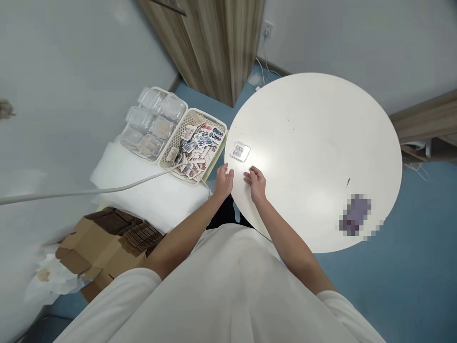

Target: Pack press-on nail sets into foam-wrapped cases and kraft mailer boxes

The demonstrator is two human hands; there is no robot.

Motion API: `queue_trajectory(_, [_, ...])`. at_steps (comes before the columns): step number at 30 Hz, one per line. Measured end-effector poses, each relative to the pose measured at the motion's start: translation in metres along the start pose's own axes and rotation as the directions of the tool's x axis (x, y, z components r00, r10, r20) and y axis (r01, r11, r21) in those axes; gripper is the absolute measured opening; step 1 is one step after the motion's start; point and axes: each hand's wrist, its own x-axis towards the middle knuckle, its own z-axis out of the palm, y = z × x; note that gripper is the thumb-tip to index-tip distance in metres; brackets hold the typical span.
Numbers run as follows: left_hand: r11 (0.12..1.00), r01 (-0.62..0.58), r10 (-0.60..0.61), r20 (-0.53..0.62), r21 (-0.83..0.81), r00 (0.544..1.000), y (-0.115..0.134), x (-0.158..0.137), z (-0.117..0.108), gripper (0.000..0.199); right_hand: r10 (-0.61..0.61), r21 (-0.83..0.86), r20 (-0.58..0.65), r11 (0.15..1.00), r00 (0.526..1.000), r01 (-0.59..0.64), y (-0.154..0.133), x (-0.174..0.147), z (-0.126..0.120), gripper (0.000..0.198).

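Note:
A small clear plastic case (240,151) with several round silvery shapes in it lies flat near the left edge of the white round table (321,143). My left hand (224,181) is at the table's edge just below the case, thumb apart from the fingers, with nothing visible in it. Across a small gap, my right hand (256,183) hovers over the tabletop with its fingers loosely bent and apart, also without anything visible in it. Neither hand touches the case.
Left of the table, a white basket (194,113) holds many printed cards. Beside it, another basket has stacked clear plastic boxes (157,119). A white cable (107,190) crosses there. Cardboard boxes (96,247) stand lower left. A blurred purple item (357,214) lies on the table.

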Motion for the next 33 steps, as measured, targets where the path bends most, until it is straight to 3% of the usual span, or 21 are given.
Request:
queue_trajectory(8, [0.995,0.061,-0.07,-0.112,-0.079,0.991,-0.022,-0.076,-0.027,0.041,-0.057,-0.188,0.203,0.977,0.977,0.096,0.0,-0.036,-0.018,0.035])
queue_trajectory(13, [0.991,0.065,-0.088,-0.196,-0.118,0.977,-0.028,-0.106,-0.053,0.035,-0.048,-0.277,0.399,0.946,0.916,0.17,0.001,-0.056,-0.007,0.029])
queue_trajectory(19, [0.992,0.069,-0.102,-0.348,-0.106,0.932,-0.049,-0.129,-0.088,0.031,0.004,-0.335,0.556,0.916,0.831,0.22,0.017,-0.07,0.031,0.026])
queue_trajectory(27, [0.977,0.127,-0.191,-0.422,-0.174,0.886,-0.092,-0.145,-0.15,0.031,0.139,-0.466,0.744,0.809,0.653,0.358,0.04,-0.083,0.101,0.028])
queue_trajectory(30, [0.966,0.114,-0.207,-0.428,-0.232,0.88,-0.106,-0.145,-0.168,0.031,0.157,-0.509,0.754,0.754,0.638,0.415,0.049,-0.088,0.117,0.03])
queue_trajectory(33, [0.955,0.107,-0.218,-0.411,-0.276,0.885,-0.117,-0.141,-0.178,0.031,0.154,-0.557,0.731,0.697,0.665,0.451,0.056,-0.094,0.126,0.031])
